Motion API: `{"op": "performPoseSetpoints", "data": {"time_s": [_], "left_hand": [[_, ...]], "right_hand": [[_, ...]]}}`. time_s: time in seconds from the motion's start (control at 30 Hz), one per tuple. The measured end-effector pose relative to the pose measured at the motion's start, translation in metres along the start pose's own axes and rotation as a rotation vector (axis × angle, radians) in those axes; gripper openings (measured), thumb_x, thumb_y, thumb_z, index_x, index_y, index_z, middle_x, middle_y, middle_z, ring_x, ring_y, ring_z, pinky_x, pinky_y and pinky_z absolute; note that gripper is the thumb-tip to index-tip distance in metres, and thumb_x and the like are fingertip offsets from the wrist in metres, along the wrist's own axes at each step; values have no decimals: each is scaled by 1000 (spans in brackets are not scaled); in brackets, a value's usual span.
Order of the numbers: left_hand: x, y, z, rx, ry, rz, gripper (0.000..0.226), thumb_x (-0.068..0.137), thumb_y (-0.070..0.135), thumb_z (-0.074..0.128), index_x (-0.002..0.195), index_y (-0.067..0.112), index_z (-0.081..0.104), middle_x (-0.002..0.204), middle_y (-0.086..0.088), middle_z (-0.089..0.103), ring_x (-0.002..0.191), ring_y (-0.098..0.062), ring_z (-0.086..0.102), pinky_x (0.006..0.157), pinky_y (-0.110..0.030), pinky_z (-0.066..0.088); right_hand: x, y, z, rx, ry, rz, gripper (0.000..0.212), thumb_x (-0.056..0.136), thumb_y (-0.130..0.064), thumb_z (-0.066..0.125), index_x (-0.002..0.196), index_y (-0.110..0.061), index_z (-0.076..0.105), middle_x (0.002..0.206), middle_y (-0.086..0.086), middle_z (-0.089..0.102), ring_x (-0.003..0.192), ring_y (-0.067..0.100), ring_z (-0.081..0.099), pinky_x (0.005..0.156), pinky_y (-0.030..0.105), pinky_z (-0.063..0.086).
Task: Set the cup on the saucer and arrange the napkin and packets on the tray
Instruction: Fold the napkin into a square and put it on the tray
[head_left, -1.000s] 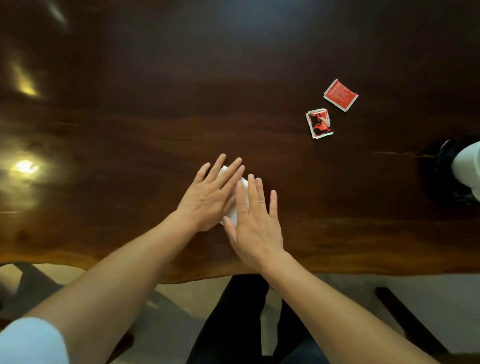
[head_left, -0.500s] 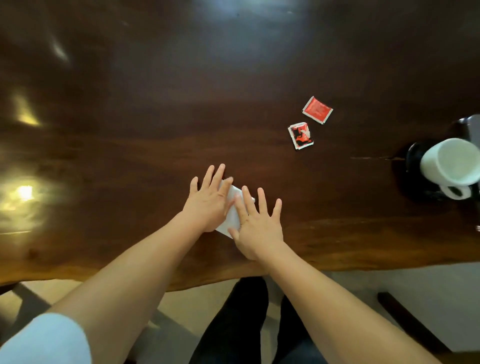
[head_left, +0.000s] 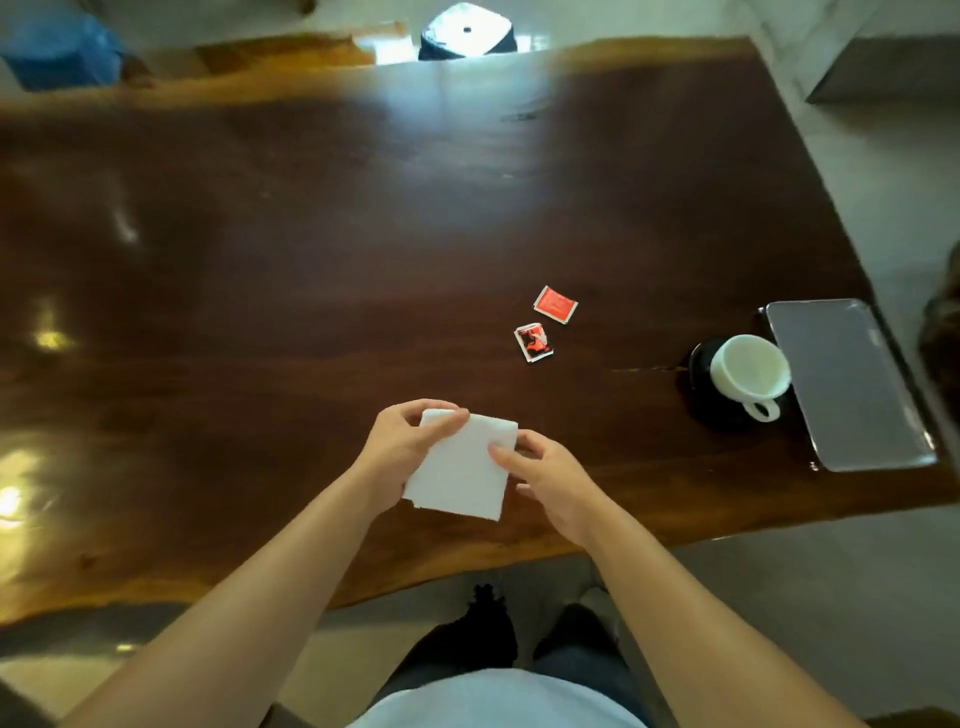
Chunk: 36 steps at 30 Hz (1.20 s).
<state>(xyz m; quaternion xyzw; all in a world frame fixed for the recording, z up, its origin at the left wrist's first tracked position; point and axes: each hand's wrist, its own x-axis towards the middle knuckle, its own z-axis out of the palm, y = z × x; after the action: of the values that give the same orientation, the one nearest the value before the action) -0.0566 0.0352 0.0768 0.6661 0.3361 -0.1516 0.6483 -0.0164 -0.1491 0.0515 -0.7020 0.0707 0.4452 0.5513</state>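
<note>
White folded paper napkin (head_left: 460, 470) sits low-centre above the glossy dark wooden table (head_left: 260, 260), left hand (head_left: 402, 449) pinching its far corner, right hand (head_left: 553, 475) nipping its right edge. Two red square packets (head_left: 545, 325) lie at one o'clock. At three o'clock, the white ceramic cup (head_left: 750, 370) rests on the dark round saucer (head_left: 698, 366), beside the grey rectangular tray (head_left: 852, 384).

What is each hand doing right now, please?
Left hand: closed on the napkin.
Right hand: pinching the napkin's right edge.
</note>
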Motion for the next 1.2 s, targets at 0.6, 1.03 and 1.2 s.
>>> {"op": "performPoseSetpoints", "data": {"time_s": [0.6, 1.03, 1.2], "left_hand": [[-67, 79, 133, -8, -106, -43, 34, 82, 40, 79, 106, 27, 59, 107, -5, 66, 96, -21, 67, 75, -34, 60], [-107, 86, 270, 42, 149, 326, 33, 78, 47, 79, 93, 21, 66, 93, -4, 72, 82, -24, 73, 51, -29, 57], [-120, 92, 297, 5, 216, 313, 71, 78, 77, 37, 84, 12, 64, 86, -8, 68, 79, -24, 70, 52, -27, 53]], "right_hand": [[-89, -44, -88, 97, 360, -143, 28, 102, -51, 39, 116, -28, 49, 108, -1, 59, 97, 19, 60, 78, 30, 57], [-146, -12, -191, 7, 714, -517, 27, 105, -34, 40, 97, -10, 50, 79, -9, 54, 70, 3, 54, 52, 10, 41], [-159, 3, -214, 53, 663, -527, 31, 104, -41, 37, 103, -13, 53, 85, -7, 58, 76, 10, 59, 69, 26, 52]]}}
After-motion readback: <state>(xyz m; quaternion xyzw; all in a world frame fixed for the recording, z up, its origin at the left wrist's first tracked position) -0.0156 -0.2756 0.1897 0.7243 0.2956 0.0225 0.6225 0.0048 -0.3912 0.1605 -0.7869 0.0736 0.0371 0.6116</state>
